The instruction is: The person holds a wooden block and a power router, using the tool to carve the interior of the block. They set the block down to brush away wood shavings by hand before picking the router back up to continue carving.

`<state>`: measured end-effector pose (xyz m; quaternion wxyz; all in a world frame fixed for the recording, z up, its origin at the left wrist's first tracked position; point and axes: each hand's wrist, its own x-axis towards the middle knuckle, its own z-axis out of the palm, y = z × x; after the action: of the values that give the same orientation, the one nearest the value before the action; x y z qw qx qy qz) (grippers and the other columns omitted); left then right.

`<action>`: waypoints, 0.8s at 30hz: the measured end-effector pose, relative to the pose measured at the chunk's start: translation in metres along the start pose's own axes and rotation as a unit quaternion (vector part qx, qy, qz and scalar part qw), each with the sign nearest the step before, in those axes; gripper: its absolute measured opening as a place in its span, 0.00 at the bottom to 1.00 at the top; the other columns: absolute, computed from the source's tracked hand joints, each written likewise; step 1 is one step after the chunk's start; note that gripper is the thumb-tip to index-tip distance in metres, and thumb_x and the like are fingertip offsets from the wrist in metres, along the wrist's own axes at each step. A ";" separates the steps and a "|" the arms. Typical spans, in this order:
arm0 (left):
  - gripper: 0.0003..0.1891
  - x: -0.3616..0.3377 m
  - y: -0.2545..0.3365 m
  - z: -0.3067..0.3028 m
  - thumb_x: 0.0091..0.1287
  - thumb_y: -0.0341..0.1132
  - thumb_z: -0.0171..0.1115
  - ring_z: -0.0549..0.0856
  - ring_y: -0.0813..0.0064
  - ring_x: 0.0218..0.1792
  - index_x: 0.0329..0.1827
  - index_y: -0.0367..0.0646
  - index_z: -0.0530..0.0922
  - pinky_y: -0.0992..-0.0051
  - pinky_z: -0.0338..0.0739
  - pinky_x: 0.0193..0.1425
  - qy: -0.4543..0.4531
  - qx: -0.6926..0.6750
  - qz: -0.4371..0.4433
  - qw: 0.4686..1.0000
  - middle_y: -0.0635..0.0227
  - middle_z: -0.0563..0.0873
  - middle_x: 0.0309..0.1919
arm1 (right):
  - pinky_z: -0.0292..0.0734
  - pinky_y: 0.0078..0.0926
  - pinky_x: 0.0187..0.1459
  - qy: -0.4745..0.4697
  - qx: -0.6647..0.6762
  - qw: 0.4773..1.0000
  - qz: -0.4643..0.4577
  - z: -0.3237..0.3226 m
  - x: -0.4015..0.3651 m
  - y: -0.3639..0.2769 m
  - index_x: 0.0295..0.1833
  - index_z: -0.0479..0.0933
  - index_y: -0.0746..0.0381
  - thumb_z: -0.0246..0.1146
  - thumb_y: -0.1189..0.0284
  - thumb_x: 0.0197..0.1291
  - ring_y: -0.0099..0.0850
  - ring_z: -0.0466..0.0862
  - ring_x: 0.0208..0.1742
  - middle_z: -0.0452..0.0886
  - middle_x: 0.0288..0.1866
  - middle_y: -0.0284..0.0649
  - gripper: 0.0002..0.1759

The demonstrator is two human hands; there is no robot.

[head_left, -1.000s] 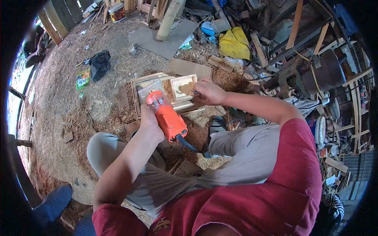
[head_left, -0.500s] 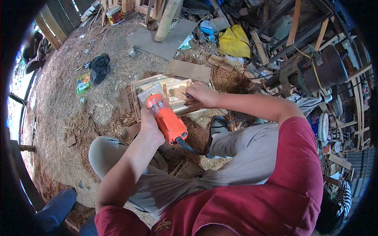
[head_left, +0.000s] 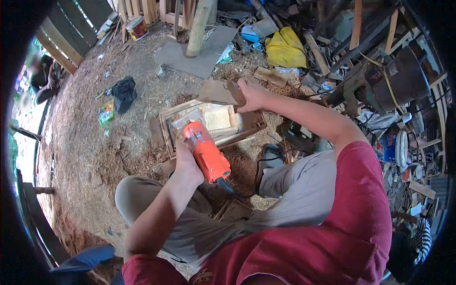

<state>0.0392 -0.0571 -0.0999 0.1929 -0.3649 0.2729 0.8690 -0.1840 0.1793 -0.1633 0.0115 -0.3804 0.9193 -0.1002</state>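
My left hand (head_left: 186,159) is wrapped round the orange power tool (head_left: 209,156), whose clear base rests over the left part of a wooden frame (head_left: 166,128). A black cable runs from the tool's lower end. Inside the frame lies a pale rectangular wooden piece (head_left: 217,118). My right hand (head_left: 251,94) grips the right end of a flat brown board (head_left: 216,91), which is at the far edge of the frame.
A wooden post (head_left: 198,33) stands on a grey sheet (head_left: 213,50). A black bag (head_left: 124,92), a yellow cloth (head_left: 286,50) and wood scraps lie around. Machinery (head_left: 394,80) is at the right. Another person (head_left: 45,78) is at the far left.
My right hand has moved from inside the frame up to the brown board and taken hold of its end. The board is now tilted. My left hand still holds the tool.
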 end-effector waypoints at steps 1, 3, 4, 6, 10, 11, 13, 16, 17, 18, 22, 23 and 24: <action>0.31 0.002 0.000 0.003 0.73 0.64 0.36 0.84 0.52 0.43 0.55 0.46 0.73 0.44 0.81 0.48 -0.004 -0.002 0.008 1.000 0.58 0.82 0.43 | 0.72 0.48 0.60 -0.014 0.039 0.999 0.019 -0.004 0.001 0.001 0.54 0.63 0.68 0.79 0.50 0.37 0.56 0.77 0.56 0.75 0.53 0.59 0.47; 0.29 0.009 -0.001 0.010 0.72 0.62 0.38 0.85 0.54 0.43 0.54 0.47 0.74 0.46 0.81 0.49 -0.015 -0.003 0.021 1.000 0.59 0.83 0.43 | 0.75 0.47 0.52 -0.040 0.118 0.990 0.060 -0.010 0.004 0.004 0.50 0.64 0.66 0.80 0.55 0.37 0.57 0.78 0.51 0.76 0.47 0.57 0.42; 0.28 0.012 -0.001 0.015 0.72 0.61 0.39 0.85 0.55 0.43 0.54 0.47 0.75 0.47 0.81 0.50 -0.010 -0.004 0.026 1.000 0.60 0.84 0.43 | 0.76 0.47 0.50 -0.013 0.098 0.994 0.049 -0.011 0.006 0.009 0.50 0.64 0.66 0.80 0.55 0.37 0.56 0.79 0.49 0.77 0.46 0.57 0.42; 0.26 0.017 -0.001 0.021 0.71 0.59 0.41 0.85 0.58 0.43 0.53 0.48 0.76 0.50 0.81 0.51 0.005 -0.006 0.034 0.999 0.62 0.84 0.42 | 0.77 0.47 0.46 0.038 0.059 0.997 0.030 -0.011 0.009 0.017 0.49 0.64 0.66 0.80 0.56 0.37 0.55 0.81 0.46 0.79 0.43 0.56 0.41; 0.28 0.023 -0.001 0.032 0.71 0.60 0.43 0.85 0.58 0.45 0.53 0.45 0.76 0.53 0.80 0.53 -0.009 0.014 0.053 0.998 0.62 0.85 0.43 | 0.78 0.48 0.49 0.135 0.108 0.982 0.076 -0.014 0.018 0.044 0.47 0.67 0.69 0.80 0.56 0.36 0.57 0.81 0.46 0.80 0.43 0.59 0.40; 0.27 0.026 -0.001 0.034 0.71 0.60 0.43 0.85 0.58 0.45 0.53 0.46 0.76 0.53 0.80 0.53 -0.007 0.013 0.058 0.998 0.62 0.85 0.43 | 0.78 0.47 0.48 0.147 0.117 0.979 0.078 -0.016 0.018 0.052 0.49 0.67 0.69 0.79 0.58 0.36 0.57 0.81 0.46 0.79 0.43 0.60 0.40; 0.26 0.030 -0.003 0.036 0.71 0.59 0.43 0.85 0.58 0.45 0.53 0.46 0.76 0.53 0.80 0.53 0.000 0.009 0.066 0.998 0.63 0.85 0.43 | 0.78 0.46 0.48 0.144 0.103 0.979 0.105 -0.011 0.022 0.073 0.49 0.67 0.69 0.79 0.59 0.35 0.57 0.82 0.46 0.79 0.43 0.59 0.40; 0.27 0.029 -0.005 0.034 0.72 0.59 0.43 0.85 0.57 0.45 0.54 0.46 0.77 0.52 0.80 0.53 -0.039 -0.025 0.062 0.997 0.63 0.85 0.44 | 0.76 0.45 0.53 0.097 0.124 0.975 0.154 -0.003 0.019 0.092 0.60 0.61 0.72 0.80 0.58 0.36 0.56 0.79 0.52 0.76 0.51 0.62 0.51; 0.27 0.028 -0.005 0.035 0.72 0.59 0.43 0.85 0.57 0.45 0.54 0.46 0.76 0.52 0.80 0.53 -0.033 -0.024 0.070 0.997 0.63 0.85 0.43 | 0.75 0.45 0.55 0.105 0.142 0.972 0.156 0.005 0.018 0.096 0.63 0.59 0.73 0.80 0.57 0.37 0.56 0.78 0.54 0.74 0.53 0.63 0.54; 0.27 0.026 -0.004 0.038 0.72 0.60 0.43 0.85 0.57 0.45 0.54 0.46 0.76 0.51 0.80 0.53 -0.028 -0.024 0.079 0.996 0.63 0.85 0.43 | 0.75 0.45 0.57 0.112 0.159 0.968 0.156 0.006 0.017 0.096 0.67 0.56 0.74 0.81 0.57 0.37 0.55 0.77 0.57 0.72 0.56 0.64 0.58; 0.28 0.027 -0.001 0.031 0.73 0.61 0.42 0.85 0.56 0.44 0.55 0.46 0.75 0.52 0.80 0.53 -0.029 -0.044 0.080 0.995 0.62 0.85 0.42 | 0.71 0.45 0.63 0.046 0.124 0.963 0.236 0.013 0.022 0.104 0.71 0.46 0.76 0.78 0.59 0.46 0.55 0.72 0.64 0.65 0.63 0.68 0.60; 0.27 0.029 -0.001 0.028 0.74 0.60 0.42 0.85 0.55 0.44 0.55 0.46 0.75 0.51 0.80 0.52 -0.050 -0.031 0.098 0.993 0.62 0.85 0.42 | 0.71 0.45 0.64 0.066 0.160 0.957 0.232 0.020 0.026 0.111 0.71 0.46 0.76 0.77 0.61 0.48 0.55 0.72 0.65 0.65 0.63 0.69 0.58; 0.26 0.031 0.000 0.026 0.75 0.59 0.41 0.85 0.55 0.44 0.55 0.46 0.75 0.51 0.81 0.52 -0.071 -0.017 0.115 0.991 0.61 0.85 0.42 | 0.70 0.45 0.65 0.086 0.196 0.950 0.228 0.026 0.030 0.116 0.70 0.46 0.77 0.76 0.62 0.50 0.55 0.71 0.66 0.64 0.64 0.69 0.56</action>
<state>0.0053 -0.0367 -0.1078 0.1046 -0.2719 0.2840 0.9135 -0.2834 0.2337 -0.2091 0.0288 -0.1411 0.9414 -0.3051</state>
